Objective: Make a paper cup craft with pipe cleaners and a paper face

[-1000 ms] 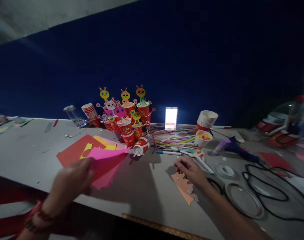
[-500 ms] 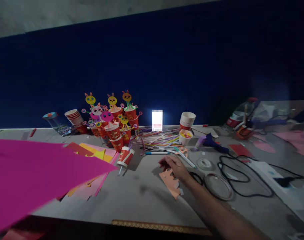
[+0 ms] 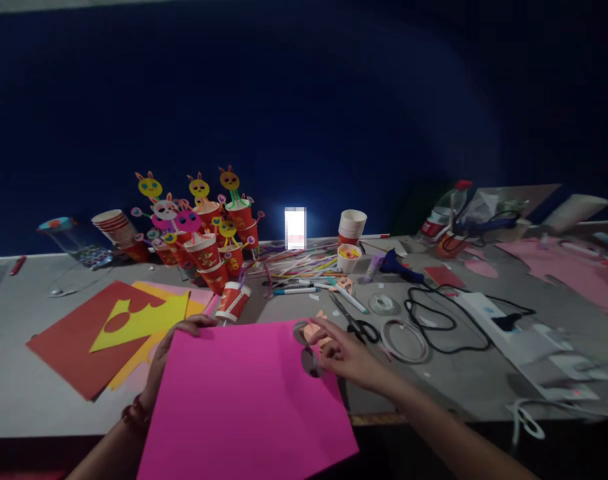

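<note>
A bright magenta sheet of paper (image 3: 239, 400) is held up in front of me, over the near edge of the table. My left hand (image 3: 171, 347), with a beaded bracelet at its wrist, grips the sheet's upper left corner; part of that hand is behind the paper. At the sheet's upper right edge, beside rounded cut-out holes, my right hand (image 3: 347, 357) has its fingers bent against the paper. Through the holes the grey table shows. A peach paper scrap (image 3: 317, 330) lies partly behind my right fingers. Black-handled scissors (image 3: 364, 330) lie just beyond this hand.
Red paper cups with animal faces (image 3: 204, 247) stand at the back left. Coloured paper sheets (image 3: 79, 340) lie at the left. Pipe cleaners (image 3: 299, 260), markers (image 3: 349, 293), tape rolls (image 3: 404, 340) and a black cable (image 3: 449, 343) spread across the middle and right.
The magenta sheet has come from the left to in front of me, uncovering the coloured papers. My left hand now shows. My right hand has left the peach scrap for the sheet's right edge.
</note>
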`<action>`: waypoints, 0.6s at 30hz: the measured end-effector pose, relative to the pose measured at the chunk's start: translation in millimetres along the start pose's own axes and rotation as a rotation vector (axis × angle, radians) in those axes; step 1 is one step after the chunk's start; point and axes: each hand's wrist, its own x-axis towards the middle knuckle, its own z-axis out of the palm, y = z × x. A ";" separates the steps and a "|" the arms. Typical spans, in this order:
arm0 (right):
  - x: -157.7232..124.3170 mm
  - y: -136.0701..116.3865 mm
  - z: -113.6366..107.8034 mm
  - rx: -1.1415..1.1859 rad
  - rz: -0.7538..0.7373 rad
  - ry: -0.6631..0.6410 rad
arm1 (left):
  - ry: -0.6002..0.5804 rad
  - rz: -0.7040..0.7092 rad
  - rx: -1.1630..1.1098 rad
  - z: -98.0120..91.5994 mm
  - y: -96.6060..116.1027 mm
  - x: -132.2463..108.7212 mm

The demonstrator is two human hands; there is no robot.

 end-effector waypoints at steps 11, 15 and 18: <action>24.8 -11.9 31.7 -0.414 -0.133 0.128 | -0.150 0.370 0.866 -5.6 34.2 19.6; 20.5 -10.1 30.4 -0.701 -0.156 0.180 | -0.752 0.697 1.089 67.1 23.4 -10.8; 9.5 -2.3 19.3 -0.845 -0.158 0.148 | -0.835 0.745 1.140 84.2 11.7 -9.8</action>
